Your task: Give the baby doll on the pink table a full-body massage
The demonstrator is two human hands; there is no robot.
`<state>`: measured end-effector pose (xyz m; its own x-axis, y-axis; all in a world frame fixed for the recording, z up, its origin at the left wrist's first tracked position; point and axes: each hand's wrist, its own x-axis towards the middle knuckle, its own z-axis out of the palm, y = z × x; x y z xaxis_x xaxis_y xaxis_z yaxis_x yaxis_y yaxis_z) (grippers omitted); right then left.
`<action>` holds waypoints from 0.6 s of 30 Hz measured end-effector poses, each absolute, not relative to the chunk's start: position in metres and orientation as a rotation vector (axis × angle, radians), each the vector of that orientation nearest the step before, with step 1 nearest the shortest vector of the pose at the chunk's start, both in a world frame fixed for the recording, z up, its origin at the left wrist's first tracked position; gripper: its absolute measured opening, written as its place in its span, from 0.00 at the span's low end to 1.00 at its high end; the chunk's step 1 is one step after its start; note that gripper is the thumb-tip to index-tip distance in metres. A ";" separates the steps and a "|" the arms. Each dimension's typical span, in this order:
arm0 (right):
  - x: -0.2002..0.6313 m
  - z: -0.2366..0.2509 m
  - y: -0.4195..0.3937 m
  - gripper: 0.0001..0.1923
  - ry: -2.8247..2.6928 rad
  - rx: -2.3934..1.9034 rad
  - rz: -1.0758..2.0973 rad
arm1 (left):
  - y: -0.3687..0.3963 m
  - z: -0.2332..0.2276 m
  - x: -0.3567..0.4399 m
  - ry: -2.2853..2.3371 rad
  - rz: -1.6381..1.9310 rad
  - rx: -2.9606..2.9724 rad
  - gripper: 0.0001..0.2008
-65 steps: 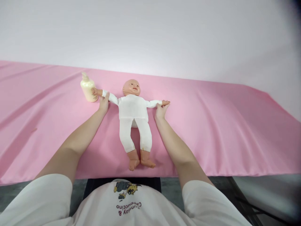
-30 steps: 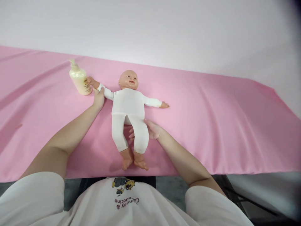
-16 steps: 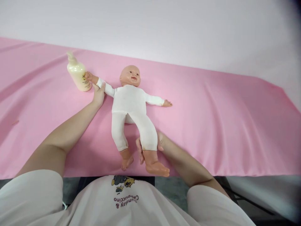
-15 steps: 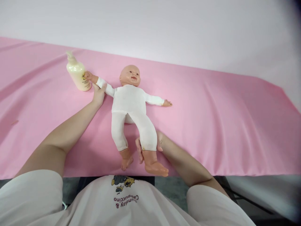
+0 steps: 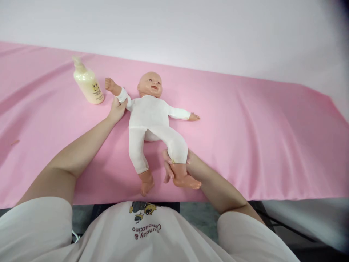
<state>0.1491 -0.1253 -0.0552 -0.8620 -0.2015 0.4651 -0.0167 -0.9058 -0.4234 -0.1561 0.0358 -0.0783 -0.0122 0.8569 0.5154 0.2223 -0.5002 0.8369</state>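
The doll (image 5: 149, 113) lies on its back in the middle of the surface (image 5: 261, 145), head far and feet near; its head is bald and glossy, its body, 2 sleeves and 2 trouser legs are white fabric, and its hands and feet are bare, the feet browner; a yellowish mark shows at the right cuff; pink cloth with soft folds covers the surface, and a cream pump bottle (image 5: 88, 86) stands to the far left, just beside the doll's bent arm; a plain white backdrop (image 5: 174, 32) rises behind, with grey floor (image 5: 201, 223) below the near edge; the left grip (image 5: 117, 110) is closed around the doll's left-side sleeve; the right grip (image 5: 168, 169) is curled around its right-side lower leg, partly hidden, that knee bent.
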 end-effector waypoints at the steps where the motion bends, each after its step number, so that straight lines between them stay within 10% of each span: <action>1: 0.149 -0.052 -0.126 0.28 0.712 -0.843 -2.830 | 0.035 -0.078 -0.157 1.138 1.538 1.823 0.35; 8: 0.149 -0.047 -0.119 0.44 0.925 -0.995 -2.734 | 0.025 -0.071 -0.152 1.138 1.423 2.194 0.31; 18: 0.163 -0.064 -0.112 0.35 1.260 -0.920 -3.149 | 0.007 -0.056 -0.144 1.100 1.461 2.232 0.29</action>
